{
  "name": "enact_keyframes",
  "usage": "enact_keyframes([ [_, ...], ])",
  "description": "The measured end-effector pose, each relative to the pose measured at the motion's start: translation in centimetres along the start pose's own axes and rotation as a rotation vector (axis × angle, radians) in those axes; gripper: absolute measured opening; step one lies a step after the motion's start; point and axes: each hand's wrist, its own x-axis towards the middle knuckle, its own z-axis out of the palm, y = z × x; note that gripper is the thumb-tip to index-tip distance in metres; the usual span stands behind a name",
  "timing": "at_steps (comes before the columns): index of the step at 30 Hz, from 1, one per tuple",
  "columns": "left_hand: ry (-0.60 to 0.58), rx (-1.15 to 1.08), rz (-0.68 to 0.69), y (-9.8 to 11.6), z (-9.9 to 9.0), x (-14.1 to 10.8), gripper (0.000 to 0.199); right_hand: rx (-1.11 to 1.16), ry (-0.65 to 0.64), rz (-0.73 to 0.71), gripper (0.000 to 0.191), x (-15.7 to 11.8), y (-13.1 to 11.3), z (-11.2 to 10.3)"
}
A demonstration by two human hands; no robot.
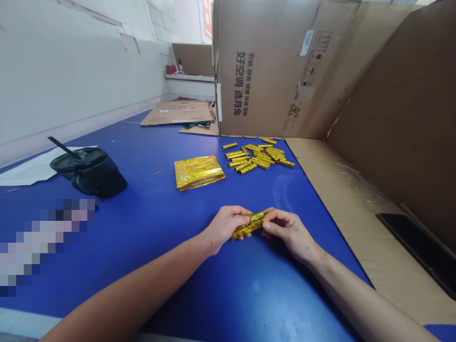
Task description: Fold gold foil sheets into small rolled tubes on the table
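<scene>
Near the middle of the blue table point(171, 266), my left hand point(228, 225) is closed around a partly rolled piece of gold foil point(249, 228). The thumb lies on top of the foil. My right hand point(285, 229) pinches the right end of the same foil between thumb and fingers. A flat stack of gold foil sheets point(198, 172) lies beyond my left hand. Further back and to the right, several small gold foil rolls point(261, 156) lie in a loose pile.
On the left stands a black container point(93, 173) with a stick in it, beside white paper point(28, 168). A large cardboard box point(270, 71) rises at the back. Flat cardboard point(178, 113) lies back left; a dark flat object point(416, 247) is at right.
</scene>
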Motion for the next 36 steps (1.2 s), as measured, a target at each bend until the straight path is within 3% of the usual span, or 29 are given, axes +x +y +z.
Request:
enact_keyframes([
  [10,-0.008,0.345,0.338,-1.0,0.2,-0.4,0.025,0.083,0.113,0.021,0.017,0.0,0.2,0.4],
  [19,-0.072,0.246,0.326,-1.1,0.9,-0.9,0.025,0.158,0.262,0.005,0.026,0.1,0.4,0.8],
  [28,-0.102,0.192,0.283,-1.3,0.9,-0.8,0.025,0.162,0.207,0.025,0.034,0.0,0.4,0.9],
  [32,-0.012,0.242,0.281,-1.4,0.8,-0.6,0.037,0.15,0.188,0.046,0.031,0.0,0.5,0.8],
  [36,0.063,0.438,0.413,-1.5,0.6,-0.5,0.026,0.134,0.184,0.058,0.027,0.1,0.4,0.7],
])
